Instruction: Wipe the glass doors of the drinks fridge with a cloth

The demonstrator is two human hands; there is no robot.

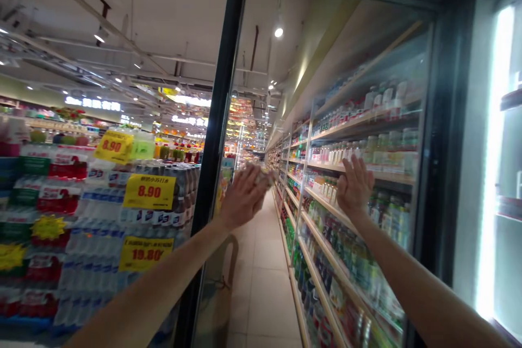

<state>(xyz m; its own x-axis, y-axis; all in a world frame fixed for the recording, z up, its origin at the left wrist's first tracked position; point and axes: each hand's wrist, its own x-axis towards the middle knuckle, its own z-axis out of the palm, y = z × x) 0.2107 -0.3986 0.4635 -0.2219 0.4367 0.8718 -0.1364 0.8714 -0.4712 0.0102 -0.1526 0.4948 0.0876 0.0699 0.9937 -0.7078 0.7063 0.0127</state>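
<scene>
An open glass door (pixel 220 92) with a dark frame stands in front of me. My left hand (pixel 243 198) is at the glass, its fingers over a crumpled pale cloth (pixel 265 178) that shows past the fingertips. Blur hides whether the cloth is fabric or paper. To the right, my right hand (pixel 354 189) is raised at the pane with its fingers stretched out and nothing in it. I cannot tell whether its palm touches the glass.
Shelves of bottled drinks (pixel 367 147) show in the pane. At the far right is the lit cooler interior (pixel 495 174). Stacked packs of bottles (pixel 93 239) with yellow price signs (pixel 149 191) stand left of the door. A tiled floor (pixel 269 283) shows through the glass.
</scene>
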